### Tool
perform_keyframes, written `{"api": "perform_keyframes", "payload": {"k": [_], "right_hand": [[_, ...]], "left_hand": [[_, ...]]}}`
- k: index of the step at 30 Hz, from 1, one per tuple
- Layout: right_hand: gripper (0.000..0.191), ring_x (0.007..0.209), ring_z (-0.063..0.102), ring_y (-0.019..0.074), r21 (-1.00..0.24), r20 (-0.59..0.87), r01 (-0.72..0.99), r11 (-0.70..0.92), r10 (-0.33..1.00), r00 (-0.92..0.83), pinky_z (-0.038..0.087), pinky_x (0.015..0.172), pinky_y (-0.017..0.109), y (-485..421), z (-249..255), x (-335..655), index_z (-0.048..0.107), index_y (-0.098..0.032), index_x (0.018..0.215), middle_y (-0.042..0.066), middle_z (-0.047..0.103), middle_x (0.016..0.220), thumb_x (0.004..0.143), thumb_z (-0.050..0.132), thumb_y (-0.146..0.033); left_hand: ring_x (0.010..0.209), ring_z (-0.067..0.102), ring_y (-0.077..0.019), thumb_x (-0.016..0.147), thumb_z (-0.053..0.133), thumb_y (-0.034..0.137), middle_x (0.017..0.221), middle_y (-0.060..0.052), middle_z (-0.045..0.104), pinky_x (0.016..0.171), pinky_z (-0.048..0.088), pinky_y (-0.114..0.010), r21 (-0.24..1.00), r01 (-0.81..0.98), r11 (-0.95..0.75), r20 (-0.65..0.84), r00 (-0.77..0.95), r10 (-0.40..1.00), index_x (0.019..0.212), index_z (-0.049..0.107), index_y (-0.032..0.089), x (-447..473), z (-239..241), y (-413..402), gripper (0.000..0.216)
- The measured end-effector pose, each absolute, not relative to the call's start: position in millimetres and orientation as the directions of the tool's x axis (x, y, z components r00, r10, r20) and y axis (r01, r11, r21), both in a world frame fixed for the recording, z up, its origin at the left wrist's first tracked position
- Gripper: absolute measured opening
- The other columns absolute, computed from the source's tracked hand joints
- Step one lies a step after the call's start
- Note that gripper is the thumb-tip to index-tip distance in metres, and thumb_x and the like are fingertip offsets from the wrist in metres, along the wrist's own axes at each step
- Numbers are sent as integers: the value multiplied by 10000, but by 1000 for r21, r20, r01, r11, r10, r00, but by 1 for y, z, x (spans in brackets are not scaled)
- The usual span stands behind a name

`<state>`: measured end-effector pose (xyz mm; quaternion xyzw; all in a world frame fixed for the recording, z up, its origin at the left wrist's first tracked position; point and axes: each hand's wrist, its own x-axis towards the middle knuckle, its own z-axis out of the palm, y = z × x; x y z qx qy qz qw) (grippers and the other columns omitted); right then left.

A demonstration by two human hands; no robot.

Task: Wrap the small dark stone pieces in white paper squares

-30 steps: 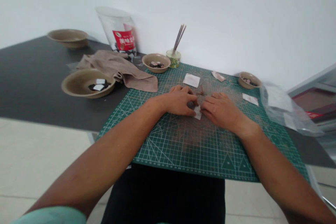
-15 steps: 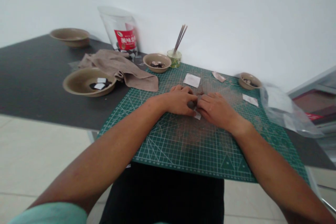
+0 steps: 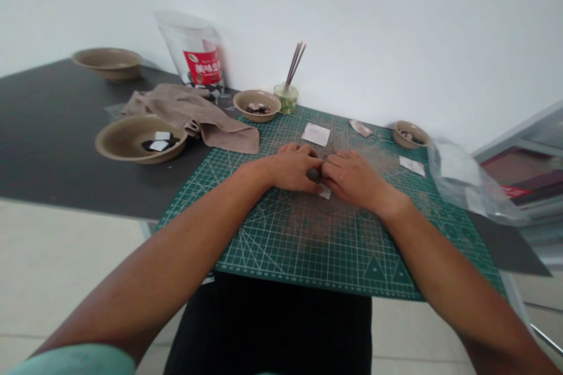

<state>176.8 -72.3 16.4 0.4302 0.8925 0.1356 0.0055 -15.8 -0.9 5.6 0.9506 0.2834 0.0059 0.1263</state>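
Low over the middle of the green cutting mat (image 3: 259,246), my two hands meet. A small dark brown lump (image 3: 314,174) sits between the thumb and curled fingers of my left hand (image 3: 294,169). My right hand (image 3: 354,180) is closed, its bent fingertips pressed together against the lump's right side; whether they pinch anything is hidden. Under the fingers, a corner of a small white paper piece (image 3: 325,191) shows on the mat. Brownish dust covers the mat around my hands. Just beyond them lies a white paper square (image 3: 316,135).
Tan bowls with dark pieces stand at left (image 3: 118,149), at the back (image 3: 257,106) and back right (image 3: 410,135). A brown cloth (image 3: 189,111) overlaps the mat's left edge. Behind are a clear labelled bag (image 3: 193,50) and a green cup of sticks (image 3: 287,98). A plastic bag (image 3: 470,184) lies right.
The whole view has shifted slightly, so everything appears a little further left. Both hands keep nearly the same place on the mat, with the dark lump still in my left hand.
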Motion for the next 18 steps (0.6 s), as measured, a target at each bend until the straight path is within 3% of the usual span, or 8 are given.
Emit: {"api": "perform_keyframes", "payload": {"k": [7, 14, 18], "right_hand": [[186, 894, 528, 242, 250, 57, 758, 603, 772, -633, 309, 778, 367, -78, 18, 187, 640, -158, 919, 81, 646, 928, 976, 504, -272], [178, 923, 521, 243, 235, 103, 763, 602, 766, -635, 319, 790, 362, -73, 15, 177, 645, -143, 999, 92, 648, 967, 974, 500, -243], [176, 887, 520, 241, 265, 67, 741, 617, 755, -653, 308, 775, 366, -79, 18, 189, 647, -163, 917, 78, 642, 913, 973, 511, -259]], "left_hand": [[1235, 382, -350, 781, 589, 663, 1346, -53, 458, 1060, 298, -521, 259, 548, -795, -95, 834, 544, 1242, 609, 362, -16, 9, -3, 552], [1222, 401, -358, 779, 575, 690, 1324, -70, 475, 1057, 300, -533, 241, 552, -798, -89, 832, 548, 1271, 597, 337, -16, 8, -2, 606], [1236, 390, -355, 797, 578, 650, 1342, -63, 461, 1043, 318, -529, 258, 535, -804, -86, 842, 533, 1253, 603, 368, -17, 9, -3, 537]]}}
